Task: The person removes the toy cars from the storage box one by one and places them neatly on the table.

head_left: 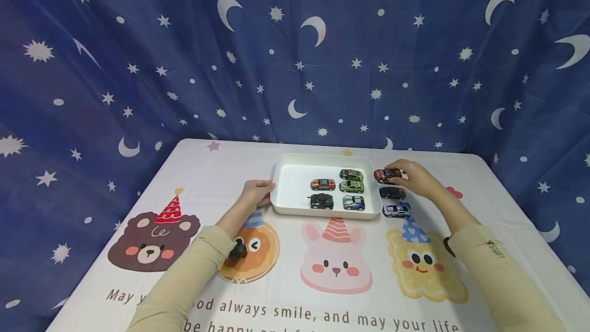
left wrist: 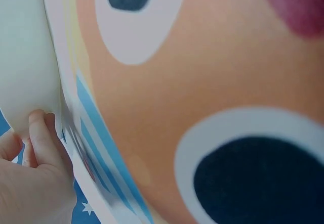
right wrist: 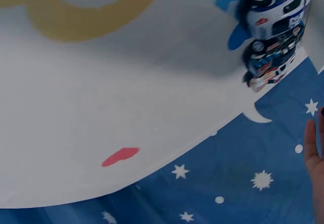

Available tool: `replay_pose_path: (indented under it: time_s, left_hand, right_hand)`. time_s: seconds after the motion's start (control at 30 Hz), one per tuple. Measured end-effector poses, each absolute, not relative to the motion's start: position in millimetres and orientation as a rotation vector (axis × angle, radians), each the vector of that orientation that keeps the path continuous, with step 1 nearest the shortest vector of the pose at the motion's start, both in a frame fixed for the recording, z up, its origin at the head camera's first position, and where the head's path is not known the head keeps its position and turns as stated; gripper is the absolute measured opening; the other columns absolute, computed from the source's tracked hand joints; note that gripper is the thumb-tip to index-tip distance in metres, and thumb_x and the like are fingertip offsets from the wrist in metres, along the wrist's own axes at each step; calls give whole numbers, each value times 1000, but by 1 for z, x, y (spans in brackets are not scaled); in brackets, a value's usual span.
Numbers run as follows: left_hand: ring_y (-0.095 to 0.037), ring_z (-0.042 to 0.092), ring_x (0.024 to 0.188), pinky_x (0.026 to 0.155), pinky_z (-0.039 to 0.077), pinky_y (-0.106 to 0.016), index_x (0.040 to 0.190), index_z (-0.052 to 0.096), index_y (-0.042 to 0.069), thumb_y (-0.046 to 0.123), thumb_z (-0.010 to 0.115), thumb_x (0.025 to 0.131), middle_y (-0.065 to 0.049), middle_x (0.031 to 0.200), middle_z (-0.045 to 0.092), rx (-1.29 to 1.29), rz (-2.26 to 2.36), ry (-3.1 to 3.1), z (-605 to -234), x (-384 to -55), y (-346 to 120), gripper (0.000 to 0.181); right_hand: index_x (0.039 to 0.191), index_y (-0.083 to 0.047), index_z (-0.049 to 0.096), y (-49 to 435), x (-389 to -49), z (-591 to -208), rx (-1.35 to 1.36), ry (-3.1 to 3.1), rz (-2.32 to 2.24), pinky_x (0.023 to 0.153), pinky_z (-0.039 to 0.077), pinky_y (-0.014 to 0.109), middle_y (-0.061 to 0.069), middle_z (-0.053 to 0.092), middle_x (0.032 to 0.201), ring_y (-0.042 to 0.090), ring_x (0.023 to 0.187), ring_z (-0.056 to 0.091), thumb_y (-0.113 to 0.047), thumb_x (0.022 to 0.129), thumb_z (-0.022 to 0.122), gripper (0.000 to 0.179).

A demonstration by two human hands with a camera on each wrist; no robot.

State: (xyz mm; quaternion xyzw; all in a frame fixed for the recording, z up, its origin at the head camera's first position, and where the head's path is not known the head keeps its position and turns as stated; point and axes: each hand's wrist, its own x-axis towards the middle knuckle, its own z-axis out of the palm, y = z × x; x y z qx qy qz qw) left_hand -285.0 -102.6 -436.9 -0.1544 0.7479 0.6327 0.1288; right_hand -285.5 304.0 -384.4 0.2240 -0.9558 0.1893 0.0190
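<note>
My left hand (head_left: 257, 193) pinches the left wall of a shallow white tray (head_left: 295, 158); its thumb and fingers (left wrist: 40, 133) lie at the rim in the left wrist view. Several toy cars stand in the tray, including an orange-red one (head_left: 323, 184), a bright green one (head_left: 352, 186) and a black one (head_left: 321, 201). Just right of the tray, my right hand (head_left: 417, 178) pinches a red toy car (head_left: 383, 175). Nearer me stand a dark blue toy car (head_left: 393, 193) and a white toy car (head_left: 397, 211). Only part of the right hand shows at the right wrist view's edge.
A white tablecloth (head_left: 276, 291) with cartoon faces and lettering covers the table. Behind it hangs a dark blue curtain (head_left: 258, 65) with moons and stars. A red-and-white toy car (right wrist: 267, 79) stands at the far end of the row in the right wrist view.
</note>
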Motion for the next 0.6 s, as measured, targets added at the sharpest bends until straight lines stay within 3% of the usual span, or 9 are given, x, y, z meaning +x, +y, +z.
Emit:
replay_pose_path:
  time_s: [0.6]
  left_hand:
    - [-5, 61, 68, 59, 56, -14, 125, 58, 0, 17, 61, 93, -21, 119, 62, -454, 1837, 2185, -439, -285, -104, 36]
  right_hand:
    - [113, 11, 60, 358, -281, -400, 584, -2969, 525, 86, 49, 59, 32, 61, 110, 47, 102, 57, -2, 84, 67, 33]
